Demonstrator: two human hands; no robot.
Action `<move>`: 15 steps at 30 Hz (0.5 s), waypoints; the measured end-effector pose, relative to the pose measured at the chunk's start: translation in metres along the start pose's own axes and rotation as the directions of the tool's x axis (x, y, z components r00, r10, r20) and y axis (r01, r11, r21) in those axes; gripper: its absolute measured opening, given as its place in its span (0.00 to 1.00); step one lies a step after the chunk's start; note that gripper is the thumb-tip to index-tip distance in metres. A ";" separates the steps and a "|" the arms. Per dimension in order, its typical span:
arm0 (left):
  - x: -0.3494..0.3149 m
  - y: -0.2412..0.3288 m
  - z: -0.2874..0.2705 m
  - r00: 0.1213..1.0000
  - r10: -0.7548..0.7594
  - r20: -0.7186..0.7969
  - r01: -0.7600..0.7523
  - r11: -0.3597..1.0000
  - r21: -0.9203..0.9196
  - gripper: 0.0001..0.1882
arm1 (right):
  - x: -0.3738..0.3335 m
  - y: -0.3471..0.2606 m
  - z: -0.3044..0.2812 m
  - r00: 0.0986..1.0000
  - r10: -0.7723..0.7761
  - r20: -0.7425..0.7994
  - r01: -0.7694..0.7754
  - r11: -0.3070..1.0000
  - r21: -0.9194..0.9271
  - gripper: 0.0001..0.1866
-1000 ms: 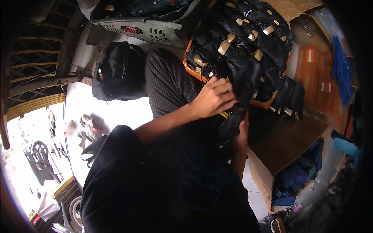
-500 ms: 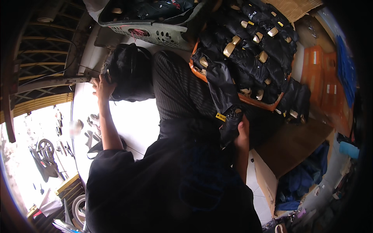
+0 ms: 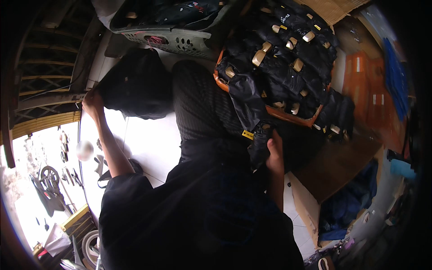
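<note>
At the left, my left hand (image 3: 93, 104) is closed on the edge of a black cloth bag (image 3: 139, 85), which is stretched out toward the hand. The bag lies on the floor beside my leg; what is inside is hidden. My right hand (image 3: 275, 150) is wrapped round a black folded umbrella (image 3: 260, 146) near my lap, with a yellow tag (image 3: 247, 134) on it. Loose black fabric (image 3: 247, 99) runs from it up to an orange-rimmed box (image 3: 292, 116) packed with several black folded umbrellas (image 3: 288, 78) with tan handles.
A grey-green plastic basket (image 3: 180, 42) with dark things stands at the far side. An open cardboard box (image 3: 306, 207) with blue cloth (image 3: 351, 207) is at the right, near orange boxes (image 3: 364, 90). A metal lattice gate (image 3: 49, 85) borders the left.
My left hand has moved left and slightly down, drawing the bag's edge outward, so the bag spreads wider and flatter. My right hand keeps its hold on the umbrella.
</note>
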State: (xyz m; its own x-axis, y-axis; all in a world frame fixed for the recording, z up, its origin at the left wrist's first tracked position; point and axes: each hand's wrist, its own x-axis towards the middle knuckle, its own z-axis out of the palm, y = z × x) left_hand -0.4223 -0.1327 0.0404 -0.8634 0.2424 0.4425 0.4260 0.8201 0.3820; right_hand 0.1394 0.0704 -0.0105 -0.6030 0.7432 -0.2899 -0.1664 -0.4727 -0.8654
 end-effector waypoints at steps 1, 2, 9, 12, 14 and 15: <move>-0.004 0.007 0.001 0.997 -0.055 -0.053 0.051 0.995 -0.091 0.14 | 0.000 0.001 -0.001 1.000 -0.006 0.008 0.006 1.000 -0.003 0.37; -0.006 0.009 0.010 1.000 -0.010 -0.013 0.007 0.970 -0.244 0.14 | 0.001 0.002 -0.002 1.000 -0.013 0.017 0.013 1.000 -0.005 0.37; -0.045 0.084 0.075 0.909 0.182 0.374 -0.058 0.946 -0.318 0.09 | 0.011 -0.002 0.016 0.997 0.055 0.063 -0.060 0.995 0.083 0.32; -0.060 0.100 0.090 0.860 0.357 0.364 -0.307 0.933 -0.189 0.16 | 0.015 -0.011 0.027 0.998 0.000 0.067 0.000 1.000 0.003 0.34; -0.080 0.125 0.073 0.854 0.338 0.395 -0.418 0.898 0.136 0.23 | 0.014 -0.010 0.031 0.999 -0.002 0.053 0.002 1.000 0.004 0.35; -0.079 0.115 0.079 0.838 0.287 0.464 -0.403 0.899 0.170 0.31 | 0.013 -0.011 0.032 0.998 -0.004 0.055 0.003 1.000 0.010 0.35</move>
State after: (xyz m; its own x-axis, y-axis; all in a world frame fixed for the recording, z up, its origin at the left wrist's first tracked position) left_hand -0.3262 -0.0165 -0.0150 -0.7263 0.6795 0.1036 0.6850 0.7280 0.0271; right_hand 0.1085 0.0705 0.0080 -0.6445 0.7177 -0.2639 -0.1763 -0.4752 -0.8620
